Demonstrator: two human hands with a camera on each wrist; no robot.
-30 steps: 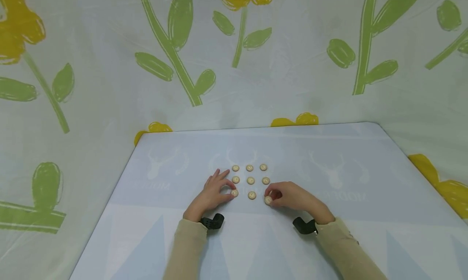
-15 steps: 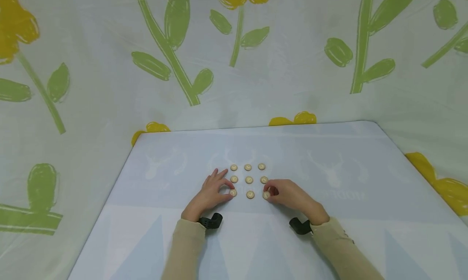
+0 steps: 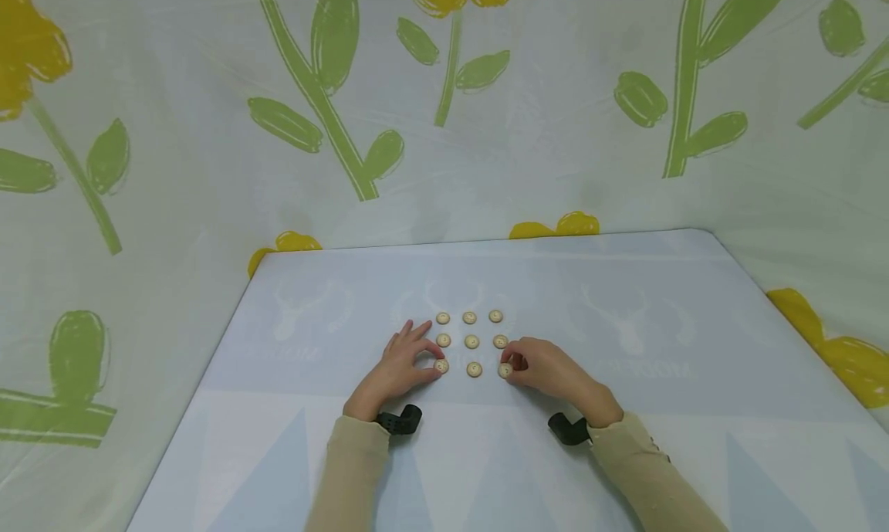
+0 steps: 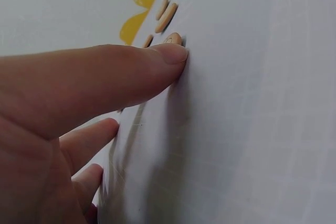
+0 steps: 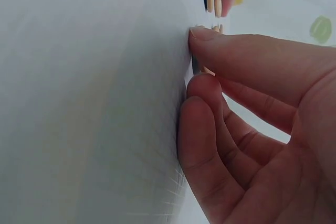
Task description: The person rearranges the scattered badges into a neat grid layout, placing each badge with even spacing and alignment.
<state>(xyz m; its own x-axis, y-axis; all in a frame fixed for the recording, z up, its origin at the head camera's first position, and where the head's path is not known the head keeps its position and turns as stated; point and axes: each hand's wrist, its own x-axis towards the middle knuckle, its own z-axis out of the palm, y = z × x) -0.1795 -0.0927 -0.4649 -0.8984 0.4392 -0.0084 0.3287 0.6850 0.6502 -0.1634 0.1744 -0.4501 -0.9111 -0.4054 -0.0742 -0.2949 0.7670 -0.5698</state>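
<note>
Small round pale wooden discs with faint dark markings lie flat on the table, in three rows of three. My left hand (image 3: 397,368) has thumb and index finger round the near-left disc (image 3: 441,367), its other fingers spread out beside the left column. In the left wrist view the thumb covers most of that disc (image 4: 173,38). My right hand (image 3: 552,370) pinches the near-right disc (image 3: 505,371) between thumb and fingers; the right wrist view mostly hides it behind the thumb. Between the hands lies the near-middle disc (image 3: 474,370), and the centre disc (image 3: 471,341) is behind it.
The far row, with its middle disc (image 3: 469,317), is beyond both hands. A pale table (image 3: 444,470) with faint antler and triangle prints extends around the discs. Behind it hangs a white curtain (image 3: 556,154) with green and yellow flowers. Dark wrist cameras sit on both wrists.
My right hand has slid the near-right disc slightly away from me, level with the near row. The left hand stays at its disc. The head view has shifted a little.
</note>
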